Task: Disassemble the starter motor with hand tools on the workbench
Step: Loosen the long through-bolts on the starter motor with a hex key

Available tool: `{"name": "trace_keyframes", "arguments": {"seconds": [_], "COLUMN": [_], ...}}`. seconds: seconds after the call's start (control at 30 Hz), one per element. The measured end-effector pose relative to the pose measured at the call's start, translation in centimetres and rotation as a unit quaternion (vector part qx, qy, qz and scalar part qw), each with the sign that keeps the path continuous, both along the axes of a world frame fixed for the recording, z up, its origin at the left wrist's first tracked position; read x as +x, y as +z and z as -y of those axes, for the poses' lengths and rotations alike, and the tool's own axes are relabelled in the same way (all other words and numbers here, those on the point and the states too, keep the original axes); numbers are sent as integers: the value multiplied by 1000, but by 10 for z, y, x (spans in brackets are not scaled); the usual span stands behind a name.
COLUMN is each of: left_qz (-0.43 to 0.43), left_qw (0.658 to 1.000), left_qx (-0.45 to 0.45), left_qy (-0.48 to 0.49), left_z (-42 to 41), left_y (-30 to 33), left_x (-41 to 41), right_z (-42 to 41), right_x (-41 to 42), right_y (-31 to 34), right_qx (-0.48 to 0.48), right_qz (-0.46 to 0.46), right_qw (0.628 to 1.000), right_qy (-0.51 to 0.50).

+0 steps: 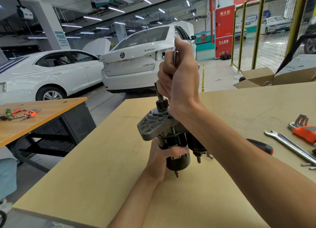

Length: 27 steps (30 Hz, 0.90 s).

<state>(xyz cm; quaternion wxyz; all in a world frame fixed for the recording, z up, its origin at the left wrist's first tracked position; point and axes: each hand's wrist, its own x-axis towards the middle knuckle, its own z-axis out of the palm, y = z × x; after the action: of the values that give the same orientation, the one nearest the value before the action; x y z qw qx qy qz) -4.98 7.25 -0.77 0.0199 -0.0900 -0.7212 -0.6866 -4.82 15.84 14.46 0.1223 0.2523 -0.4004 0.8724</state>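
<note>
You can read: SUPERB on the white car's trunk [149, 49] | 消火栓 on the red cabinet [224, 13]

Counted: one black-and-silver starter motor [171, 138], two bare hands, one chrome open-end spanner [290, 144]. Two wooden tabletops, two white cars, one red-and-black handled screwdriver [261, 146].

The left hand [160, 161] sits low, forearm reaching up from below, its fingers and thumb curled in a grip. Above it, the right hand [179, 77] is raised in a closed fist, thumb uppermost, forearm stretching in from the right.
</note>
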Motion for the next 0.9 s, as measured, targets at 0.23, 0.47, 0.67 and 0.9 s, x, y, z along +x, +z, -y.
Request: {"name": "trace_keyframes", "arguments": {"seconds": [0.23,0.47,0.67,0.9], "left_qz": [-39,-17,-11,-5], "left_qw": [999,999,999,999], "left_qx": [-25,-9,-7,-17], "left_qy": [21,30,30,31], "left_z": [-3,-3,-3,-3], "left_y": [4,3,2,2], "left_x": [4,3,4,2], "right_z": [0,8,8,8], "right_x": [-3,-4,1,-4], "right_y": [1,-4,-4,-4], "right_qx": [15,83,75,88], "right_qz": [27,-44,-57,-39], "right_qw": [999,980,981,981], "right_qy": [-30,-174,-171,-168]}}
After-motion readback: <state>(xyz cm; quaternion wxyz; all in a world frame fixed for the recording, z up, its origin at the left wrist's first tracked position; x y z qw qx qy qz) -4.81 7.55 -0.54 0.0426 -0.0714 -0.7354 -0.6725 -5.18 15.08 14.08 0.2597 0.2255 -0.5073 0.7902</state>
